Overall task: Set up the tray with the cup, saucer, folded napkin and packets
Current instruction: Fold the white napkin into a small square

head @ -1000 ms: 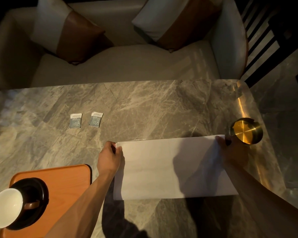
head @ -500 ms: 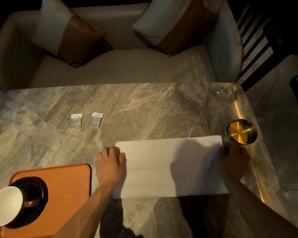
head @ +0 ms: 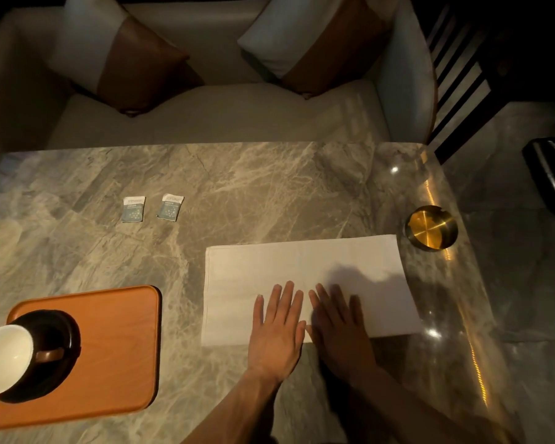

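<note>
A white napkin (head: 305, 274), folded into a long rectangle, lies flat on the marble table. My left hand (head: 277, 328) and my right hand (head: 340, 328) press side by side on its near edge, fingers straight and spread. An orange tray (head: 116, 341) sits at the lower left. On it stands a dark saucer (head: 56, 331) carrying a cup (head: 5, 358) with a white inside and a brown handle. Two small blue-and-white packets (head: 133, 209) (head: 170, 207) lie on the table beyond the tray.
A round brass ashtray (head: 431, 227) stands just past the napkin's far right corner, near the table's right edge. Behind the table is a cream sofa (head: 205, 120) with two cushions. A dark slatted chair (head: 462, 75) stands at the upper right.
Both hands left the napkin's side ends and came together at the middle of its near edge, now lying flat. The napkin itself stays where it was.
</note>
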The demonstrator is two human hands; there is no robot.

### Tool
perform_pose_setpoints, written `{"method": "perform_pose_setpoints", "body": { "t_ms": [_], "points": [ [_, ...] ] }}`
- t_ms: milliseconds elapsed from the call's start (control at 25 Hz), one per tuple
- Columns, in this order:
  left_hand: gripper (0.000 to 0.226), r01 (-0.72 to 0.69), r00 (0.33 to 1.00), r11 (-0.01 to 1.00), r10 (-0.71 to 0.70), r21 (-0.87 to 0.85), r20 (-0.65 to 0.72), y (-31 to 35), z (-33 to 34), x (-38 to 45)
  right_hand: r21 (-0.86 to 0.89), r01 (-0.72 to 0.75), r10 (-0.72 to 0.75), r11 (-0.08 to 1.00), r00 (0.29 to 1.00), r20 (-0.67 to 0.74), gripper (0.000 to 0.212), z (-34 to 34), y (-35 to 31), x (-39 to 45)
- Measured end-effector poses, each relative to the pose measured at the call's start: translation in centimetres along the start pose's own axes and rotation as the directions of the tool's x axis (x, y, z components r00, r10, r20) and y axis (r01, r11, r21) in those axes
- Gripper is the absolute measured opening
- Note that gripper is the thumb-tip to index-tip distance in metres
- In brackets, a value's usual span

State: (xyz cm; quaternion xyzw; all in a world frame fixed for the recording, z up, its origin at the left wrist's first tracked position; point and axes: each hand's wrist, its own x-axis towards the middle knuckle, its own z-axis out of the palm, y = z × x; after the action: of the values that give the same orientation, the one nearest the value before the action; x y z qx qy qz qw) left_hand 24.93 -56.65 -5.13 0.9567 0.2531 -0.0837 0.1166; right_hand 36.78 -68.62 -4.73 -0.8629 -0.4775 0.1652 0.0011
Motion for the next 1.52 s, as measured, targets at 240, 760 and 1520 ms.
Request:
{"method": "perform_pose_setpoints", "body": {
  "t_ms": [240,760,1520],
  "points": [
    [0.060,0.113,0.993,0.993,-0.114,0.026,0.039,-4.6,0.1,-2.8,0.056,-0.115,0.113,0.992,0.993,0.039,0.076,1.0,4.4,-1.7],
    [0.058,0.283,0.959,0.952,-0.279,-0.120,0.048,-9.5,-2.4,-5.4,0.060,-0.314,0.309,0.947,0.947,0.086,0.080,-0.2,9.9,-5.3],
    [0.052,0.846,0.495,0.346,-0.792,-0.406,0.358,-11.9,-7.3,3.3,0.202,-0.500,0.447,0.842,0.856,0.260,0.103,-0.1,12.6,-6.7]
  ]
}}
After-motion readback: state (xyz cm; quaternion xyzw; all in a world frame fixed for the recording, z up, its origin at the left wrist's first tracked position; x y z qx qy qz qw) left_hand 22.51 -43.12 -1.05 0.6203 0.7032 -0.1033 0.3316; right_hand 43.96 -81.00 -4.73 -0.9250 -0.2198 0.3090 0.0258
